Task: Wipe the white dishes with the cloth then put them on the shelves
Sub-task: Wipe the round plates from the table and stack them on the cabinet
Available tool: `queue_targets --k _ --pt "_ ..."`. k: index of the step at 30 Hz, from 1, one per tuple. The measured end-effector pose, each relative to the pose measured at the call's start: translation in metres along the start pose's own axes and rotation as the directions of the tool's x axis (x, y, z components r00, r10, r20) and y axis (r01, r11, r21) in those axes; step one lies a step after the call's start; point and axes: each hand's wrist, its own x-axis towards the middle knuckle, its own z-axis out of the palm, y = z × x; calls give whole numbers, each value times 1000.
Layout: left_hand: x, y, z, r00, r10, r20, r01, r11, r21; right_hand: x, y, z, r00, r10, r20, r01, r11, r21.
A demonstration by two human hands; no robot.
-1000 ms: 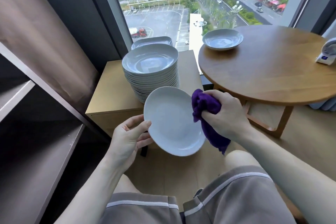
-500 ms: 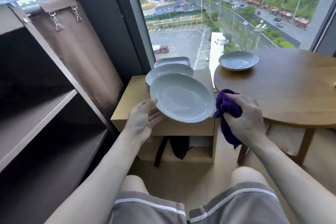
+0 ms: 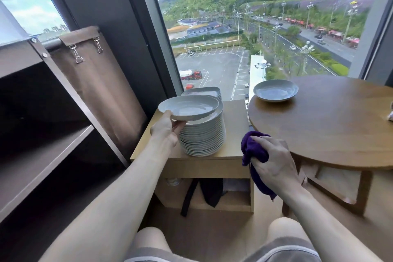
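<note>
My left hand (image 3: 164, 128) grips the near-left rim of a white dish (image 3: 188, 107), held level just above a tall stack of white dishes (image 3: 203, 136) on a low wooden cabinet (image 3: 234, 121). My right hand (image 3: 271, 162) is closed around a purple cloth (image 3: 252, 144), lower and to the right of the stack, in front of the round table. Another white dish (image 3: 275, 90) sits alone on the round wooden table (image 3: 331, 121). Dark shelves (image 3: 40, 159) stand open at the left.
A second, smaller stack of dishes (image 3: 205, 91) stands behind the tall one by the window. A brown fabric panel (image 3: 100, 87) hangs between shelves and cabinet. Dark straps hang in the cabinet's lower opening (image 3: 204, 194). My knees are at the bottom edge.
My left hand has lifted the dish away from the cloth and up to level above the stack. My right hand with the cloth dropped to the right. The view tilted upward.
</note>
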Motion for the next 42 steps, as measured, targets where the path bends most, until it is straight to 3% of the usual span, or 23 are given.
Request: queue_targets --k 6,9,13,18,22,26,29,31,35,38,42 --pt "16 -6 12 999 42 -23 -40 997 68 1 6 3 1000 4 -12 -4 1000 -7" --pt "23 -5 9 998 66 -17 -61 975 215 1 5 6 1000 -4 -7 4 1000 -15" --pt "29 -7 0 998 68 -16 -53 887 458 0 3 6 1000 0 8 0 1000 -2" --pt "38 -15 3 985 171 -9 -134 804 579 0 1 4 1000 18 5 -18 1000 1" --pt "44 -21 -1 966 258 15 -189 664 724 2 1 -1 999 50 3 -50 999 5" --pt "30 -23 -6 915 402 15 -282 614 737 6 4 -5 997 70 -20 -70 997 15" --pt "5 -38 1 869 466 166 -435 558 707 11 9 -8 994 101 -37 -100 995 28" --pt "-12 -56 13 872 372 317 -483 557 675 17 14 -13 991 122 -63 -120 992 27" --pt "-28 -91 57 836 31 548 -461 581 671 35 31 -29 978 169 -122 -171 985 0" --pt "-25 -118 100 799 -119 590 -426 579 695 53 50 -44 967 208 -148 -219 974 -59" --pt "-1 -153 158 801 -238 549 -302 632 714 87 74 -61 953 274 -127 -283 957 -61"
